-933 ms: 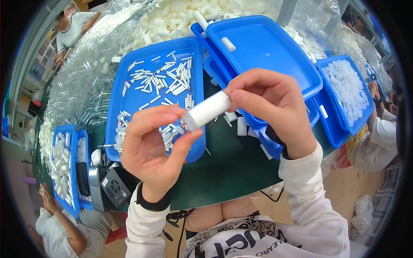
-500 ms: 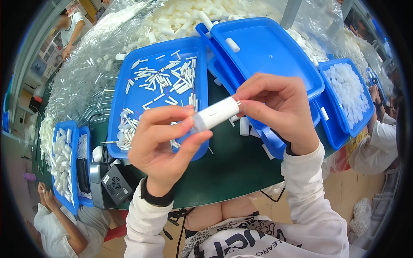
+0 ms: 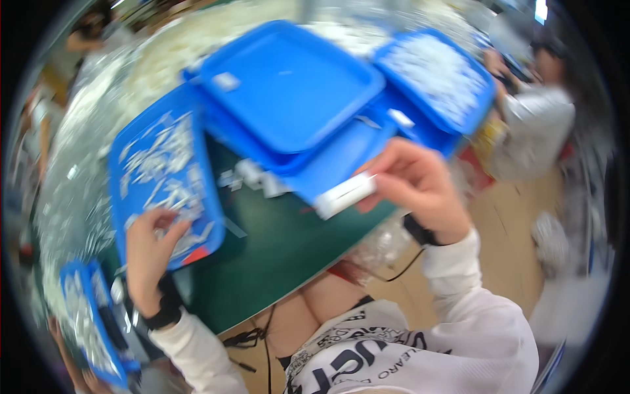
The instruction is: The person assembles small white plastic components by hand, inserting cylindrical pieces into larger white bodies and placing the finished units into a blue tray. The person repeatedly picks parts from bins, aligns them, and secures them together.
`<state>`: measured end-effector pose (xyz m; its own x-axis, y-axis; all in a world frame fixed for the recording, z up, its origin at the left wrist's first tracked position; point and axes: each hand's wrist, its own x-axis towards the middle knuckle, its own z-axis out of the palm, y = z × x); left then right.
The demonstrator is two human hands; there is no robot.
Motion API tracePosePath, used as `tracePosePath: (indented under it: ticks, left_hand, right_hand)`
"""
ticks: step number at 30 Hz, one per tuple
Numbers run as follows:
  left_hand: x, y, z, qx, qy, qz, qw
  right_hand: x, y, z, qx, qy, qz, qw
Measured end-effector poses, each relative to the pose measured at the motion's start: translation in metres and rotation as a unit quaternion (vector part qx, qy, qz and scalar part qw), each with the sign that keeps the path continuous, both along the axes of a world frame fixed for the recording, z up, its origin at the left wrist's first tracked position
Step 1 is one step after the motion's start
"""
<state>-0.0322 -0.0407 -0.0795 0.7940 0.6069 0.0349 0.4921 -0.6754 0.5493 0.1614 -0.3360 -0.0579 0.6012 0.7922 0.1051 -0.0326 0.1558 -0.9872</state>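
My right hand (image 3: 420,187) grips a short white cylinder (image 3: 346,196) by its right end, between thumb and fingers, above the green table (image 3: 262,262). Its left end points away from the hand and is free; a dark thin line runs along its side. My left hand (image 3: 154,253) is over the near end of the left blue tray (image 3: 213,217), its fingers bent and a gap showing between them and the thumb. Small white sticks (image 3: 164,164) lie scattered in that tray. Blur hides whether the left fingertips touch any of them.
Stacked blue trays (image 3: 289,85) stand at the centre back. Beside them a blue tray holds white pieces (image 3: 433,79). Further blue trays (image 3: 95,328) sit at the lower left. Clear plastic wrap (image 3: 72,190) heaps along the left. A person in a white shirt (image 3: 535,125) is at the right.
My left hand has let go of the cylinder and moved left to the tray of sticks. My right hand still holds the cylinder. The whole view has swung toward the right.
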Motion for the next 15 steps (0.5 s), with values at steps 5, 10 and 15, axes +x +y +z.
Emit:
tracePosePath:
  ticks: [5,10,15]
  left_hand:
    - [-0.008,0.007,-0.014,0.054,-0.004,-0.051,0.997]
    - [-0.004,0.017,-0.026,0.047,0.024,-0.04,0.998]
    - [0.002,0.017,-0.011,0.092,0.013,-0.017,0.995]
  right_hand:
    - [-0.005,-0.099,-0.049,0.025,0.141,-0.128,0.981]
    - [0.005,-0.212,-0.12,0.03,0.166,-0.408,0.897]
    - [0.105,-0.32,-0.198,-0.051,0.101,-0.628,0.77]
